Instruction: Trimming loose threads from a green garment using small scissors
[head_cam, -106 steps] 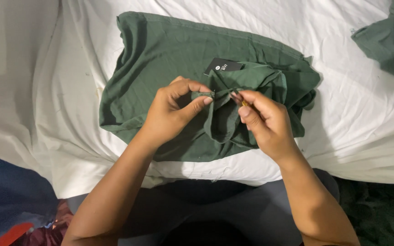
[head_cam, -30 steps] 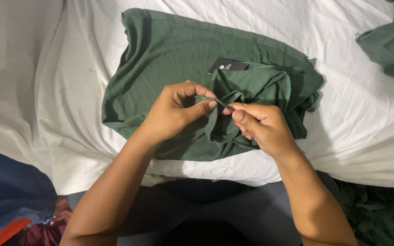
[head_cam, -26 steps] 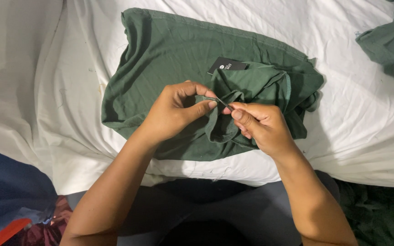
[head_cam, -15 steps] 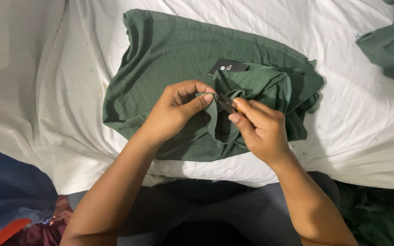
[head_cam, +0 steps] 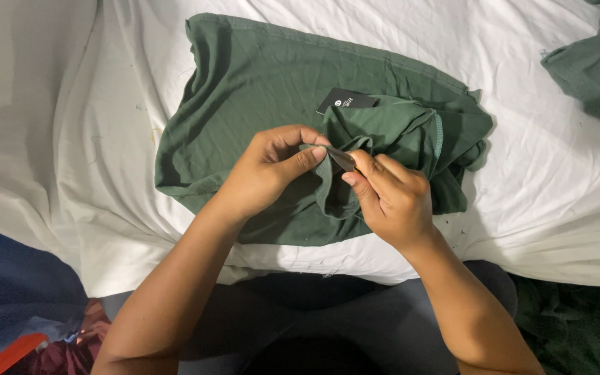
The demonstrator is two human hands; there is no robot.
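Note:
A dark green garment (head_cam: 258, 76) lies crumpled on a white sheet (head_cam: 557, 180), with a black tag (head_cam: 346, 102) on it near the collar. My left hand (head_cam: 269, 170) pinches a raised fold of the green fabric between thumb and forefinger. My right hand (head_cam: 390, 198) is closed around a small dark pointed tool (head_cam: 342, 158). The tool's tip rests on the fold right beside my left thumb. Most of the tool is hidden inside my fingers, so its kind is unclear. Both hands meet over the garment's near middle.
Another green cloth (head_cam: 595, 62) lies at the top right corner, and more green fabric (head_cam: 578, 326) sits at the bottom right. A blue cloth with an orange edge (head_cam: 8, 298) is at the bottom left. My lap in dark trousers (head_cam: 300, 312) is at the near edge.
My right hand has turned and shifted slightly, bringing the tool's tip up against the fold by my left thumb. My left hand keeps its pinch on the fabric.

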